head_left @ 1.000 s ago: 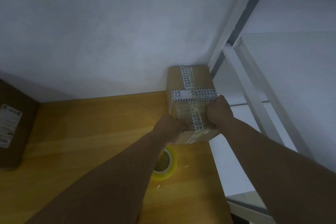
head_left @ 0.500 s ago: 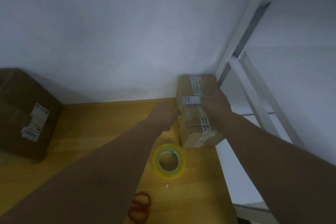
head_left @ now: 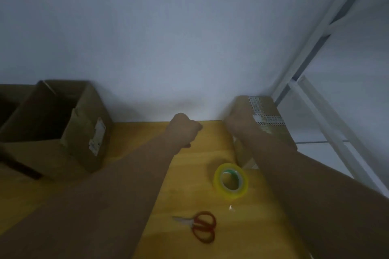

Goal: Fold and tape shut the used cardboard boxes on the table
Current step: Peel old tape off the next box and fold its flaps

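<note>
- Red-handled scissors [head_left: 201, 226] are laid flat, nearest, on the wooden table [head_left: 210, 149].
- A yellow tape roll [head_left: 230, 181] is laid just beyond them, near the front corner of the taped box [head_left: 268, 110].
- The left hand [head_left: 185, 130] is held above the table, curled into a fist, with nothing gripped.
- The right hand [head_left: 237, 126] is laid against the taped box, which is set in the far right corner; whether it is gripped cannot be told.
- An open box [head_left: 88, 132] is set far left, by the wall.

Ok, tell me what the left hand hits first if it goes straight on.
The left hand would probably meet the wall first, just left of the taped box; depth is unclear.
</note>
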